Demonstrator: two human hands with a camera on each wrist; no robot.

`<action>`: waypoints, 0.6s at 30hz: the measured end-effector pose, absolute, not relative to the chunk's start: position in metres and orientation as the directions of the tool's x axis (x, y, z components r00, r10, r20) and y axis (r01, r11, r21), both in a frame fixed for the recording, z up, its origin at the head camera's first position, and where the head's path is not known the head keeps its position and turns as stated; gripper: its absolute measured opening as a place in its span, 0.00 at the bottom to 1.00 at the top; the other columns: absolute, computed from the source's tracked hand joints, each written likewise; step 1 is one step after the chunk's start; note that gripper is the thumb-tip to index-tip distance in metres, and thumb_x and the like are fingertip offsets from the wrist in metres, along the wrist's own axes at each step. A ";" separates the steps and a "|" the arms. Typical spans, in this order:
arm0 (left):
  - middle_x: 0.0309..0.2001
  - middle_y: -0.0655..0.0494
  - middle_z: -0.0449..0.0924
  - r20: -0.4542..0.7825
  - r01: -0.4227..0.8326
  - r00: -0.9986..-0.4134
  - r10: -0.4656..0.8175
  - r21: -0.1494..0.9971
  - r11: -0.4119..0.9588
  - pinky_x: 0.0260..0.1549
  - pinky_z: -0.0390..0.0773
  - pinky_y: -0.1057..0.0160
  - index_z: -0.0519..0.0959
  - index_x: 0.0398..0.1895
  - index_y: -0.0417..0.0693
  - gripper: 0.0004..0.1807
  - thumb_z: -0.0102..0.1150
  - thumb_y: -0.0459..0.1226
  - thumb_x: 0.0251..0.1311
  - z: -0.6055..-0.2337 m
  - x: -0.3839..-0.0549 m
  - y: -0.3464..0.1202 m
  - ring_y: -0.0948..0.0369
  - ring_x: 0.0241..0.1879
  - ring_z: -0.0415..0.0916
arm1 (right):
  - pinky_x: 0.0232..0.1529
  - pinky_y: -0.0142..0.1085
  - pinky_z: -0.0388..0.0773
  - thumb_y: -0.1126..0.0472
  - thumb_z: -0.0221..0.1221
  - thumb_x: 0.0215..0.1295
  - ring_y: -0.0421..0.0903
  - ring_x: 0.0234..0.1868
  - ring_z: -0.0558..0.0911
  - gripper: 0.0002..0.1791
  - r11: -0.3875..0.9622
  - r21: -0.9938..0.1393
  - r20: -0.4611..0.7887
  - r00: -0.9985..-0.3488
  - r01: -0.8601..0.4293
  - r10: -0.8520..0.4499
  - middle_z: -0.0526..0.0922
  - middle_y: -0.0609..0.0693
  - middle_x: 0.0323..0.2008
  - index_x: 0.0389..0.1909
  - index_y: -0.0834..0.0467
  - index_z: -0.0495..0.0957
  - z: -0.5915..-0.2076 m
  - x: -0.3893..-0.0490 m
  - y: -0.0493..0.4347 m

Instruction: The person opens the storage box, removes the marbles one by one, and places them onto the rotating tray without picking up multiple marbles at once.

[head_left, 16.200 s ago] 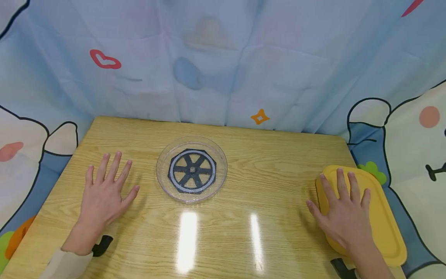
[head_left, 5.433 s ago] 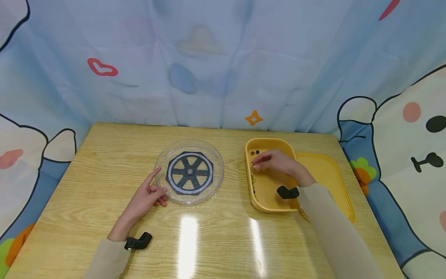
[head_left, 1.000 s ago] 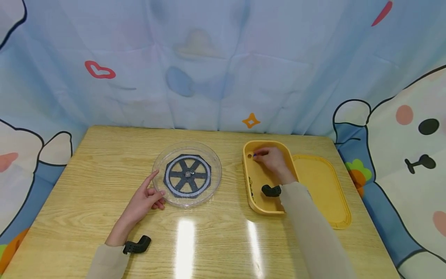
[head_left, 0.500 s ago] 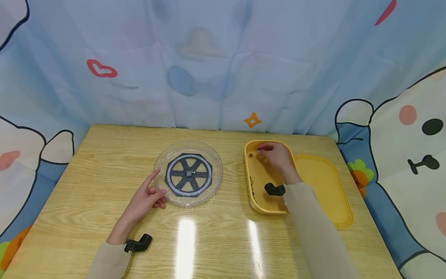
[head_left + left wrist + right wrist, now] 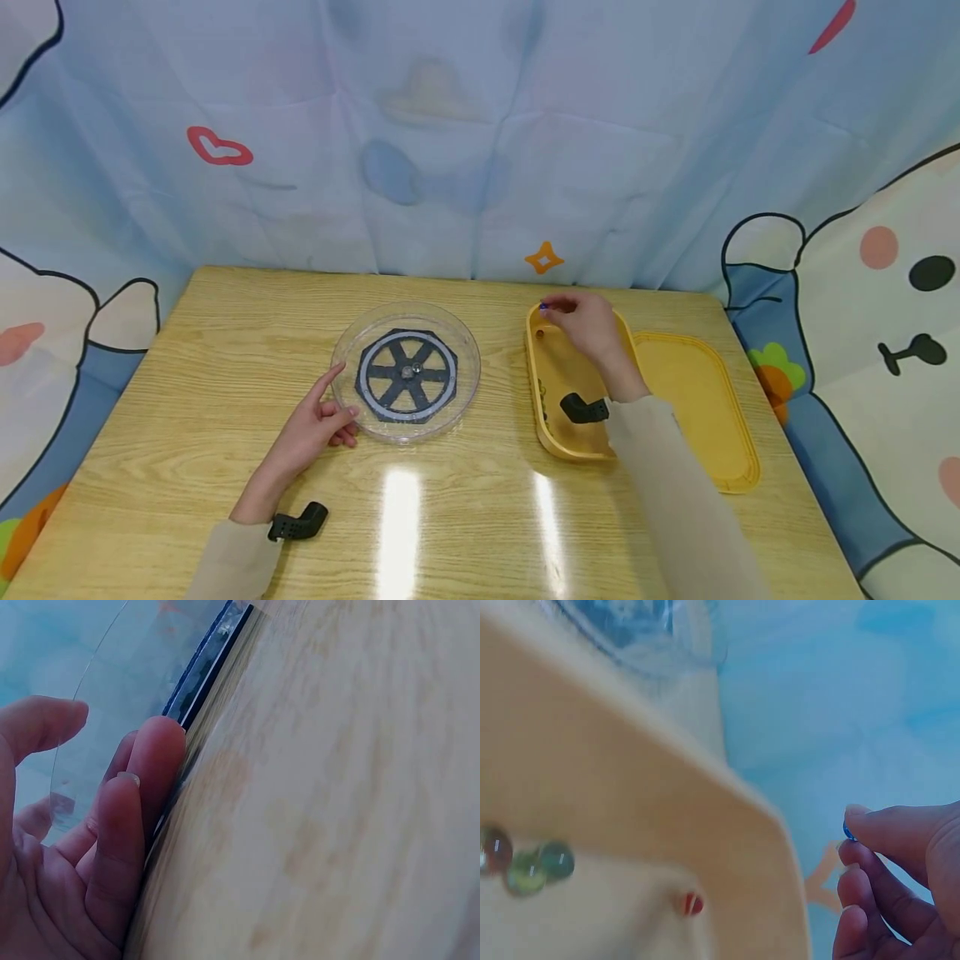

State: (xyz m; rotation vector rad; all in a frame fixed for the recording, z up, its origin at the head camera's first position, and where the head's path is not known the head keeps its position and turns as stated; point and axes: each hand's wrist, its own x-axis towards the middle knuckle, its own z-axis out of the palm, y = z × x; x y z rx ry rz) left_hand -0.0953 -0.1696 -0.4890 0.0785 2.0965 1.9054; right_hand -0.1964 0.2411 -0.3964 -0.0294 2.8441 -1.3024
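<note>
In the head view a clear round dish [image 5: 467, 392] holds a dark six-spoked wheel-shaped piece [image 5: 406, 392] with a pale ring. One small shiny marble [image 5: 417, 368] lies near its hub. My left hand [image 5: 303, 433] holds the dish's near-left rim, index finger along the edge and thumb over it; the left wrist view shows curled fingers [image 5: 154, 750] against its side. My right hand [image 5: 588, 325] pinches a blue marble [image 5: 848, 831] between thumb and fingertips, above the far-left corner of a yellow bin [image 5: 551, 446]. Inside the bin lie a red marble [image 5: 692, 904] and several greenish marbles [image 5: 526, 876].
A yellow lid [image 5: 701, 400] lies flat on the wooden table [image 5: 247, 333], to the right of the bin and partly hidden by the right sleeve. Behind the table hangs a patterned blue curtain [image 5: 450, 167]. Bare tabletop separates the dish from the bin.
The right hand has picked the blue marble off the bin floor and raised it to the bin's far-left rim. Compared with 5.4 s ago, a marble is now in the dish. The left hand stays put.
</note>
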 end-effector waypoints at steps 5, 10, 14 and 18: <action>0.29 0.42 0.81 -0.197 -0.172 -0.951 0.237 0.978 0.120 0.26 0.80 0.63 0.48 0.81 0.55 0.41 0.57 0.33 0.71 -0.490 -0.094 -0.171 0.53 0.25 0.83 | 0.35 0.41 0.79 0.62 0.64 0.68 0.51 0.40 0.82 0.12 0.652 -0.749 0.082 -0.993 -0.118 -0.085 0.86 0.56 0.42 0.49 0.62 0.85 -0.392 -0.192 0.219; 0.29 0.41 0.81 -0.195 -0.170 -0.952 0.237 0.978 0.123 0.26 0.80 0.63 0.48 0.80 0.55 0.41 0.57 0.34 0.71 -0.491 -0.094 -0.171 0.53 0.26 0.83 | 0.35 0.40 0.78 0.63 0.66 0.66 0.51 0.40 0.81 0.11 0.650 -0.734 0.132 -0.980 -0.197 -0.148 0.86 0.54 0.40 0.47 0.62 0.85 -0.391 -0.185 0.192; 0.30 0.39 0.81 -0.183 -0.157 -0.953 0.243 0.980 0.120 0.26 0.81 0.62 0.48 0.80 0.55 0.41 0.57 0.34 0.71 -0.491 -0.094 -0.171 0.52 0.26 0.83 | 0.34 0.40 0.77 0.62 0.66 0.66 0.50 0.40 0.81 0.10 0.642 -0.737 0.122 -0.976 -0.211 -0.181 0.87 0.51 0.39 0.46 0.60 0.86 -0.394 -0.178 0.168; 0.30 0.40 0.81 -0.176 -0.152 -0.954 0.243 0.982 0.112 0.26 0.81 0.62 0.48 0.80 0.55 0.41 0.57 0.34 0.71 -0.491 -0.095 -0.171 0.53 0.26 0.83 | 0.34 0.38 0.76 0.62 0.67 0.65 0.48 0.39 0.81 0.09 0.627 -0.749 0.106 -0.973 -0.215 -0.206 0.87 0.49 0.38 0.44 0.58 0.87 -0.400 -0.172 0.146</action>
